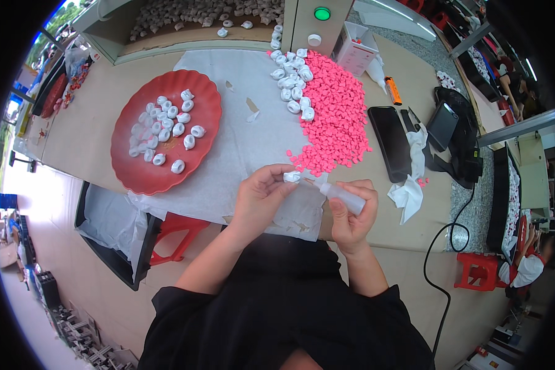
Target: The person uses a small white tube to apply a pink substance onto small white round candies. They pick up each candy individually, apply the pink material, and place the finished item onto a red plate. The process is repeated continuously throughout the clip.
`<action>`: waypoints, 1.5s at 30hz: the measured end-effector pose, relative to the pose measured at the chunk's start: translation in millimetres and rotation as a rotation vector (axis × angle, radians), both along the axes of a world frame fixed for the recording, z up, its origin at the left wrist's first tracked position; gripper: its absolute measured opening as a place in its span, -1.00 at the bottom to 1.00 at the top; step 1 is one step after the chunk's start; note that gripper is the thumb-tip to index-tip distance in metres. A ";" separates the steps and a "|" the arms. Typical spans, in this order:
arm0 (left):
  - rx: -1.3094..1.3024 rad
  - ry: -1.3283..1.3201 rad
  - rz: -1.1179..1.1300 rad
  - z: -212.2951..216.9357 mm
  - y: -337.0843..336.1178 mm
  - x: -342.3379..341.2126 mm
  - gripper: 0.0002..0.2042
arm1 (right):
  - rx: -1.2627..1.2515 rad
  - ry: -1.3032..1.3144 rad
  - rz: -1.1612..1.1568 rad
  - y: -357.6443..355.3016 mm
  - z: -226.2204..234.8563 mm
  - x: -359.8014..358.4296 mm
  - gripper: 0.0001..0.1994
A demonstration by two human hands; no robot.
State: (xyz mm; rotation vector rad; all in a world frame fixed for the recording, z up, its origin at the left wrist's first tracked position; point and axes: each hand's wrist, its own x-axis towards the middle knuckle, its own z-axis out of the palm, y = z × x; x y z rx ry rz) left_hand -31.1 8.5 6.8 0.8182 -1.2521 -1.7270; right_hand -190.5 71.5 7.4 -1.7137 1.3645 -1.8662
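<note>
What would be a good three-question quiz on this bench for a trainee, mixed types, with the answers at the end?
1. Which hand holds the squeeze bottle?
2. True or false: the red plate lies to the right of the heap of pink pieces.
3. What colour is the small piece pinched in the left hand? A) pink B) white C) black

Key:
1. The right hand.
2. False; the plate is to the left of the heap.
3. B
</note>
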 end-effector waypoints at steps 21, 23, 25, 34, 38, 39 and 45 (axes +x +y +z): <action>0.032 0.027 -0.015 6.4 1.4 -0.9 -0.75 | 0.016 0.049 -0.033 0.0 4.4 1.6 -0.73; 0.028 0.017 -0.010 5.8 1.3 -1.0 -0.75 | 0.022 -0.033 -0.011 1.3 4.0 -0.6 -0.73; 0.009 0.009 0.008 1.4 0.7 0.3 -0.75 | 0.077 -0.478 0.099 -0.2 9.0 -4.2 -0.73; -0.083 -0.235 -0.211 10.8 12.9 1.6 -0.78 | 0.421 -0.475 0.054 6.0 20.4 -47.0 -0.61; 0.072 -0.167 -0.396 18.3 23.4 10.4 -0.79 | 0.578 -0.454 0.137 2.0 34.9 -58.1 -0.66; 0.079 -0.144 -0.306 20.4 20.7 10.8 -0.78 | 0.617 -0.472 0.159 0.3 39.4 -59.3 -0.67; 0.100 0.052 0.026 15.5 -0.2 3.3 -0.75 | 0.541 -0.334 0.160 -11.8 30.2 -66.2 -0.75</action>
